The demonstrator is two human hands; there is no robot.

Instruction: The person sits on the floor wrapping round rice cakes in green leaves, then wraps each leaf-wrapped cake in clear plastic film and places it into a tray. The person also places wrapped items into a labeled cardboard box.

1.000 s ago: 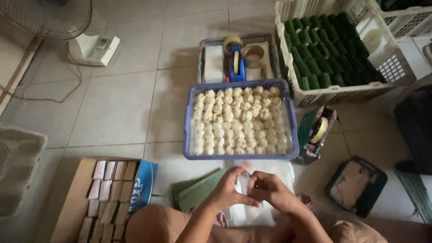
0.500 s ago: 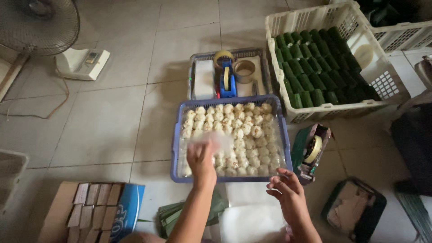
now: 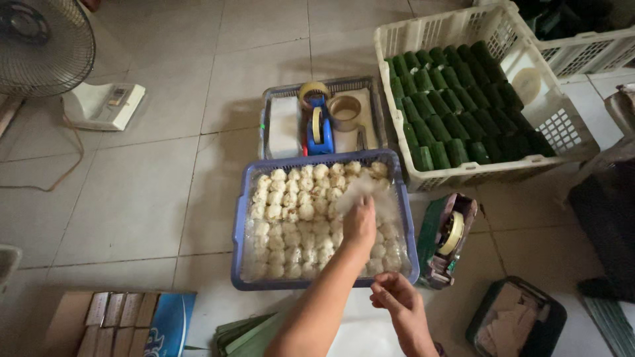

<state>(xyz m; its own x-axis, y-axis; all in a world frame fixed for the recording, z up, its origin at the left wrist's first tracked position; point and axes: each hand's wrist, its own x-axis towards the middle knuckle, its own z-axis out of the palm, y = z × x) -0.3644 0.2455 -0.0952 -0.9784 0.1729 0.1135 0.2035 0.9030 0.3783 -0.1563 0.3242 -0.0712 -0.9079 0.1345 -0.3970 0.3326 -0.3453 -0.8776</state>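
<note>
While the left hand point(image 3: 359, 225) pinched a thin plastic sheet point(image 3: 362, 190) over the dumplings point(image 3: 297, 211) in the blue basket point(image 3: 241, 225), the right hand point(image 3: 397, 304) hovered half-curled, empty; lifting gently seemed wise.

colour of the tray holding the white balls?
Blue-violet tray, lined with clear plastic; head view, the only one.

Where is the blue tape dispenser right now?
In the head view, the blue tape dispenser stands in the small tray at centre, just beyond the basket of white balls, left of the green-roll crate.
</note>
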